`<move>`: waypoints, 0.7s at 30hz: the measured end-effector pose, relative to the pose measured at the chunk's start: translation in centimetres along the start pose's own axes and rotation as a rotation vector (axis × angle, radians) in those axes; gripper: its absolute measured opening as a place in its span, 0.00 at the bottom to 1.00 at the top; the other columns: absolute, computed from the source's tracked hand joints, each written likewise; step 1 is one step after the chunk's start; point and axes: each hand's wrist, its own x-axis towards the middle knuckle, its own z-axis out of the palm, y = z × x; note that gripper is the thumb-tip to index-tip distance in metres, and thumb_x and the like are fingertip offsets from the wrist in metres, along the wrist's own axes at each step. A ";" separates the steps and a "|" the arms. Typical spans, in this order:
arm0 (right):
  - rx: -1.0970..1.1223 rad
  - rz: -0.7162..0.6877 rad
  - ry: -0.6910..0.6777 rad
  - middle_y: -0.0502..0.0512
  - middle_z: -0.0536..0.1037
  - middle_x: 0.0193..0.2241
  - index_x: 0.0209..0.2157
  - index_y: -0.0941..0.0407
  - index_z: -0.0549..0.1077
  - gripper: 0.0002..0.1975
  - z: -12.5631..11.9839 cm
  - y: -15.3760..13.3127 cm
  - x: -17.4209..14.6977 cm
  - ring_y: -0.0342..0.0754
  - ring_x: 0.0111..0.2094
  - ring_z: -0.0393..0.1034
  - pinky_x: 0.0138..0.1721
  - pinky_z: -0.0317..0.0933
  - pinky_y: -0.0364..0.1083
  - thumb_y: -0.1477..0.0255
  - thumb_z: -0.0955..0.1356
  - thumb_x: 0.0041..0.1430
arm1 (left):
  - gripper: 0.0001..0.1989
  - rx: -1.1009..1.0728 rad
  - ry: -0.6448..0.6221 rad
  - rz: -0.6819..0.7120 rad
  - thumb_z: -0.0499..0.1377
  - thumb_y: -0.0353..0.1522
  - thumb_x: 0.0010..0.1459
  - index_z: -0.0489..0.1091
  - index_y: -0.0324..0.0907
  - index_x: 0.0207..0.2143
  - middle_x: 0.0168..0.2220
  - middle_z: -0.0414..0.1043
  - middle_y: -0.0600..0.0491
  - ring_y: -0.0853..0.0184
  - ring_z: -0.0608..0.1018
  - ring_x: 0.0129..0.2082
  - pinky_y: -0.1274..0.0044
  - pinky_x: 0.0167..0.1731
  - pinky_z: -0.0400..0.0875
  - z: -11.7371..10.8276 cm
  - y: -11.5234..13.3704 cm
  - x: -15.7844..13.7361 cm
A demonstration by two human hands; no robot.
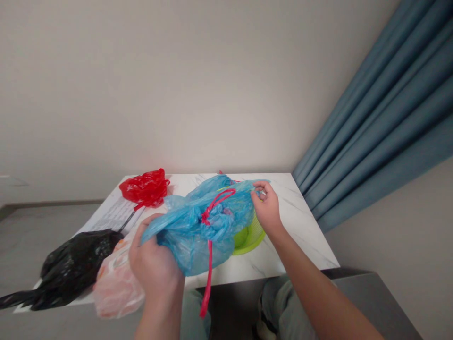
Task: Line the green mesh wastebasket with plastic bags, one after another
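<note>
A blue plastic bag (198,255) is stretched between my two hands above the table. Pink-red drawstring (210,274) is knotted near the bag's middle, and one end dangles past the table's front edge. My left hand (154,255) grips the bag's left side, fingers behind and thumb in front. At the bag's upper right edge, my right hand (266,203) pinches the thin film. Below and behind the bag sits a lime-green plastic basket (253,241), mostly covered by it. What the bag contains, if anything, I cannot make out.
On the white marbled table (297,236), a red plastic bag (146,188) lies at the back left, near a printed sheet (113,212). A black plastic bag (78,264) and a pinkish-white plastic bag (118,283) lie at the front left. A blue curtain (382,118) hangs on the right.
</note>
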 end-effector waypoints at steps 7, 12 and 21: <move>-0.007 -0.382 -0.244 0.55 0.73 0.41 0.37 0.54 0.72 0.04 0.7 -3.3 -2.8 0.50 0.46 0.68 0.50 0.63 0.50 0.71 0.68 0.59 | 0.08 0.099 0.005 0.053 0.56 0.30 0.52 0.75 0.47 0.32 0.33 0.76 0.60 0.64 0.76 0.40 0.76 0.39 0.69 -1.3 4.7 -1.4; 0.067 -0.186 -0.778 0.56 0.75 0.50 0.56 0.52 0.68 0.27 1.3 -3.5 -4.5 0.49 0.46 0.71 0.48 0.66 0.48 0.72 0.72 0.55 | 0.13 0.042 -0.113 0.146 0.54 0.26 0.48 0.74 0.44 0.34 0.35 0.76 0.58 0.66 0.75 0.39 0.79 0.39 0.68 -0.5 4.5 -2.0; 0.100 -0.093 -0.537 0.50 0.77 0.31 0.30 0.54 0.76 0.03 1.7 -3.1 -4.5 0.47 0.35 0.72 0.43 0.65 0.46 0.73 0.68 0.54 | 0.12 -0.018 -0.015 0.059 0.56 0.30 0.47 0.73 0.45 0.36 0.37 0.72 0.56 0.62 0.73 0.43 0.73 0.43 0.67 -1.7 4.0 -0.6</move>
